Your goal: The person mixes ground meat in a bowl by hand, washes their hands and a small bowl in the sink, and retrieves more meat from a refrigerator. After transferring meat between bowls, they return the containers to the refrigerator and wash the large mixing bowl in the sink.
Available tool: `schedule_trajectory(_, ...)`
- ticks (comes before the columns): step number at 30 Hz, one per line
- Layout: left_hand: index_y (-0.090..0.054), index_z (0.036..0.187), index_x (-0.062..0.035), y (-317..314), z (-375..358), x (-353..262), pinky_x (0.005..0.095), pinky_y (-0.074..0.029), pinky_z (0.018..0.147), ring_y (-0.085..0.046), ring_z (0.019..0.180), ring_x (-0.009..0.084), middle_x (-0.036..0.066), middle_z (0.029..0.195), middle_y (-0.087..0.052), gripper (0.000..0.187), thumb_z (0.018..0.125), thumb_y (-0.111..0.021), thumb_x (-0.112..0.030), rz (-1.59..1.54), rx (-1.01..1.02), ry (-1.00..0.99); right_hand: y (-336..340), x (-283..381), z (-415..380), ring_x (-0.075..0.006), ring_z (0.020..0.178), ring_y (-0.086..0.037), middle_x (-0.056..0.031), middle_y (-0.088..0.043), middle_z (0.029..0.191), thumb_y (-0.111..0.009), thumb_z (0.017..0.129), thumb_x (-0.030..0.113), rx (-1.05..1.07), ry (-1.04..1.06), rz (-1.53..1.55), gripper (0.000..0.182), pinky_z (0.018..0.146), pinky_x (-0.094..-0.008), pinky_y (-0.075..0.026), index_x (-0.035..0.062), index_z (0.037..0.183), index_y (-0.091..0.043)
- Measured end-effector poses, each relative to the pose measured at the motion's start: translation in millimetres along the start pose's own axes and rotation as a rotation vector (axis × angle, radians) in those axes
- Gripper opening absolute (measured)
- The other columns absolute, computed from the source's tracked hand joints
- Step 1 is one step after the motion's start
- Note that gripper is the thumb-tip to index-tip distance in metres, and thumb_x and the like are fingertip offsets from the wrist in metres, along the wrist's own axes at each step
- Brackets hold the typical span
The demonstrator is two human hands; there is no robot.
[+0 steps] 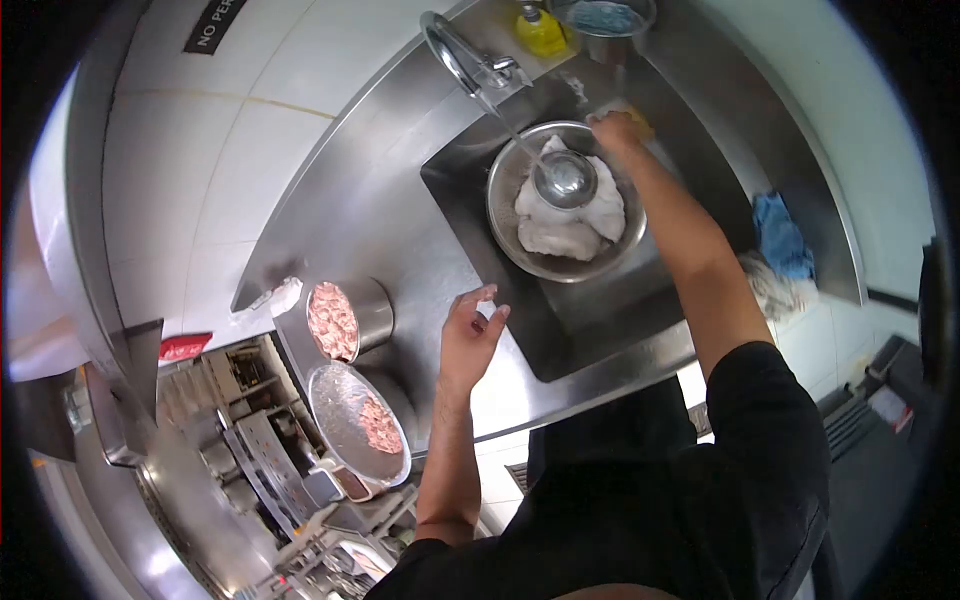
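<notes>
My right hand [618,130] reaches over the far right rim of a steel bowl [497,215] in the sink. Its fingers are curled, and what they hold is hidden. Just behind them lies a yellowish, sponge-like thing [640,122], partly covered. Large white pieces [560,238], looking like raw meat or fish, fill the bowl. On top of them sits a round, shiny metal cup or ladle head [566,180], with water from the faucet [452,58] running onto it. My left hand [474,335] hovers near the sink's front left edge, fingers apart, with nothing in it.
Left on the steel counter [410,215] stand a metal pot [373,312] of pink chopped meat and a tilted oval metal bowl [340,425] with more. A yellow soap bottle [541,33] and a metal container [612,45] are behind the sink. Blue cloth [782,238] lies right.
</notes>
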State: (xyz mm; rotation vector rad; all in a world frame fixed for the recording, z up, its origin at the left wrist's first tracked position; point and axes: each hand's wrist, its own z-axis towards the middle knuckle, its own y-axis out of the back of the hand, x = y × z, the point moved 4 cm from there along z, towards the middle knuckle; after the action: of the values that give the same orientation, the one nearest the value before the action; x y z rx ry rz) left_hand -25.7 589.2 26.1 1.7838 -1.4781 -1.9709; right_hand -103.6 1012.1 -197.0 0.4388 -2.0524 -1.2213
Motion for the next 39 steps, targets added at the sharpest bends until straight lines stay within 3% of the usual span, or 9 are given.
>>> schedule_trajectory(4,-0.065,0.117,-0.0036,-24.0,6.0,22.5,0.0240,-0.048,0.059,-0.056,0.061,0.0085,0.012,0.116,-0.064,0.033,0.087,-0.074,-0.015,-0.112,-0.053,0.144,3.6,31.5,37.1,-0.0383,0.132,-0.050,-0.0183,-0.055,0.140,-0.044,0.095,0.047,0.156,-0.078,0.037,0.055,0.108,-0.0476,-0.040,0.0082,0.129,-0.064)
schedule_trajectory(10,-0.064,0.117,-0.0024,-47.5,7.6,35.3,0.0261,-0.051,0.064,-0.061,0.070,0.0119,0.012,0.118,-0.064,0.032,0.089,-0.073,-0.014,-0.197,-0.087,0.223,-186.5,35.9,221.5,-0.0323,0.124,-0.058,-0.0186,-0.061,0.132,-0.048,0.090,0.027,0.187,0.360,-0.226,0.040,0.107,-0.0454,-0.041,0.0096,0.118,-0.070)
schedule_trajectory(16,-0.064,0.119,-0.0023,-62.0,48.5,40.6,0.0274,-0.052,0.068,-0.063,0.080,0.0141,0.012,0.116,-0.062,0.032,0.090,-0.072,-0.014,-0.286,-0.009,0.305,-185.0,41.0,187.3,-0.0293,0.103,-0.068,-0.0172,-0.072,0.107,-0.057,0.088,0.023,0.419,0.647,-0.346,0.031,0.091,-0.0446,-0.051,0.0015,0.102,-0.074)
schedule_trajectory(20,-0.063,0.122,-0.0016,-76.2,111.4,44.8,0.0298,-0.052,0.078,-0.064,0.089,0.0139,0.009,0.111,-0.064,0.033,0.095,-0.068,-0.019,-0.355,0.049,0.259,-208.8,-13.2,159.3,-0.0349,0.119,-0.060,-0.0213,-0.066,0.124,-0.056,0.088,0.029,0.426,0.059,0.560,0.041,0.102,-0.0405,-0.045,0.0024,0.115,-0.070)
schedule_trajectory(25,-0.064,0.122,-0.0025,-127.8,201.3,28.5,0.0301,-0.051,0.079,-0.062,0.089,0.0153,0.007,0.107,-0.068,0.034,0.095,-0.065,-0.023,-0.517,0.213,0.305,-186.6,-34.6,93.6,-0.0343,0.115,-0.063,-0.0225,-0.067,0.120,-0.061,0.086,0.030,0.645,-0.060,0.358,0.040,0.097,-0.0418,-0.047,0.0015,0.113,-0.070)
schedule_trajectory(29,-0.063,0.123,-0.0029,-189.2,288.2,7.9,0.0326,-0.052,0.078,-0.062,0.094,0.0182,0.007,0.110,-0.066,0.036,0.094,-0.064,-0.025,-0.703,0.338,0.306,-108.8,-21.4,23.5,-0.0334,0.112,-0.065,-0.0230,-0.066,0.120,-0.058,0.087,0.027,0.563,0.161,0.094,0.038,0.097,-0.0430,-0.048,0.0015,0.113,-0.070)
schedule_trajectory(34,-0.062,0.121,-0.0020,-215.8,359.2,26.1,0.0407,-0.055,0.079,-0.064,0.099,0.0253,0.009,0.121,-0.064,0.033,0.097,-0.056,-0.024,-0.820,0.319,0.474,-185.0,-52.3,68.0,-0.0370,0.114,-0.062,-0.0252,-0.063,0.125,-0.058,0.085,0.020,0.429,0.313,-0.069,0.038,0.099,-0.0439,-0.048,0.0025,0.117,-0.069)
schedule_trajectory(37,-0.066,0.110,-0.0055,-227.1,384.1,91.2,0.0383,-0.054,0.076,-0.066,0.089,0.0249,0.005,0.101,-0.069,0.026,0.094,-0.059,-0.025,-1.044,0.184,0.504,-79.5,23.3,15.6,-0.0428,0.115,-0.060,-0.0270,-0.062,0.123,-0.057,0.084,0.017,0.211,0.207,0.046,0.037,0.099,-0.0461,-0.049,0.0035,0.118,-0.065)
schedule_trajectory(39,-0.067,0.109,-0.0068,-233.7,396.7,137.3,0.0397,-0.055,0.076,-0.067,0.089,0.0251,0.006,0.102,-0.069,0.025,0.093,-0.061,-0.026,-0.302,0.154,0.230,-134.9,54.6,31.8,-0.0406,0.110,-0.063,-0.0238,-0.064,0.118,-0.059,0.085,0.019,0.140,0.387,0.138,0.032,0.094,-0.0464,-0.051,0.0028,0.112,-0.065)
